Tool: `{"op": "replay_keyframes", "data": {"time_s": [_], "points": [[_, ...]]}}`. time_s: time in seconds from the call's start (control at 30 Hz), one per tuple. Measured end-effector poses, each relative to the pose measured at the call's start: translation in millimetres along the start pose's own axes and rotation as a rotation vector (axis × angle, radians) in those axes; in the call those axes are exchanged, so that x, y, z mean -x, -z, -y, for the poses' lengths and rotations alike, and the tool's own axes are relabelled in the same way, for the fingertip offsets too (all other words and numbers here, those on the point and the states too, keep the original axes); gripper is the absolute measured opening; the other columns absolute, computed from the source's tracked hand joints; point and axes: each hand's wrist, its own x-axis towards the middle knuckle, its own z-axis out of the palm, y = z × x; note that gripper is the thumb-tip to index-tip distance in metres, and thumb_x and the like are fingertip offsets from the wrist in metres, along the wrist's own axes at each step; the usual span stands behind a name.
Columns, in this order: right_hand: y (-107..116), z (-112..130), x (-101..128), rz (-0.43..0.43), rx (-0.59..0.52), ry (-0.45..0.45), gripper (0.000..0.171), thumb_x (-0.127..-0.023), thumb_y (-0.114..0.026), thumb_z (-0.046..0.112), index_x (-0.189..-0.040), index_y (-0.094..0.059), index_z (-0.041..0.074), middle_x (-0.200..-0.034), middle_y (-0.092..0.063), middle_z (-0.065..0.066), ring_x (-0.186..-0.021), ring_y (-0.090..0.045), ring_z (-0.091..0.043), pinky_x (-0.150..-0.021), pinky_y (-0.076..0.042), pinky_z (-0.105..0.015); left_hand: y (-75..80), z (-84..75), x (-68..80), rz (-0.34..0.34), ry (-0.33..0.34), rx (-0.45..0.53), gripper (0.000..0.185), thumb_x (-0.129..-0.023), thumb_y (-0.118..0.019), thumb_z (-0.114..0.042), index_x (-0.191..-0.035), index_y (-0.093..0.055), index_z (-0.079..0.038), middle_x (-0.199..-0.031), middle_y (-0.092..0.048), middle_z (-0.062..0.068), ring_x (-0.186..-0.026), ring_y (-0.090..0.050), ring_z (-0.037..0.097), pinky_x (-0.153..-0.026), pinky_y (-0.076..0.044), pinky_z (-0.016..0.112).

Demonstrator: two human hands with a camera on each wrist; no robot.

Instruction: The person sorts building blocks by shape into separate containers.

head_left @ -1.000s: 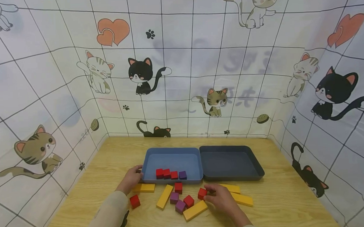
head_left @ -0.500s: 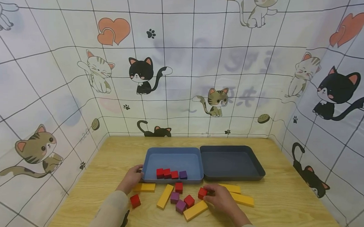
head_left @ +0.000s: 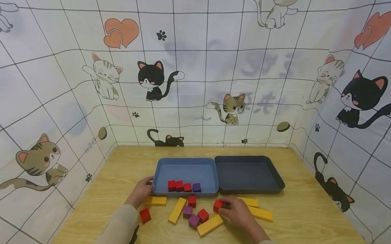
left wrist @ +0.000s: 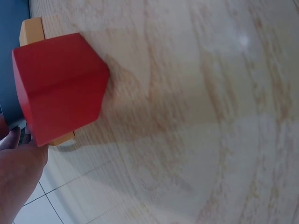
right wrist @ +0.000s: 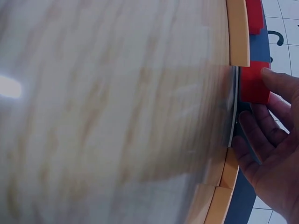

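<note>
One small red cube [head_left: 217,205] pinched by right hand [head_left: 239,214], left hand [head_left: 141,192] relaxed against blue tray [head_left: 185,162].

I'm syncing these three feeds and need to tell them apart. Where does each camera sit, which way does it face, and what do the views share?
Head: looks forward and down at the table, both trays, both hands and sleeves.
Left wrist: low over the tabletop, faces a red cube; left hand at the edge.
Right wrist: skims the tabletop, faces the right hand pinching a red block.
Shared: head and right wrist both show that block.
</note>
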Motion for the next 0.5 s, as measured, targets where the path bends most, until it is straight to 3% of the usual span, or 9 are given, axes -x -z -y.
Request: {"op": "replay_keyframes", "data": {"time_s": [0.2,0.5], "points": [[3.7,3.5,-0.9,-0.013,-0.006,0.036,0.036,-0.082,-0.078,0.015,-0.115,-0.072,0.002,-0.108,-0.069,-0.008,-0.095,-0.066,-0.025,-0.085,-0.054,-0.047,0.2,-1.2,0.4,-0.002,0.005,-0.003,0.047,-0.099,-0.042,0.001,-0.146,-0.037,0.009,-0.134,-0.048,0.033,-0.117,-0.052,0.041,-0.102,-0.043,0.054],[6.5,9.0,-3.2,-0.012,-0.004,0.014,0.036,-0.085,-0.077,0.020,-0.117,-0.071,0.005,-0.109,-0.068,-0.004,-0.099,-0.064,-0.025,-0.088,-0.053,-0.048,-0.7,1.6,-2.4,-0.008,0.009,-0.009,0.047,-0.099,-0.043,-0.001,-0.146,-0.039,0.008,-0.134,-0.049,0.032,-0.118,-0.052,0.041,-0.101,-0.043,0.054]]}}
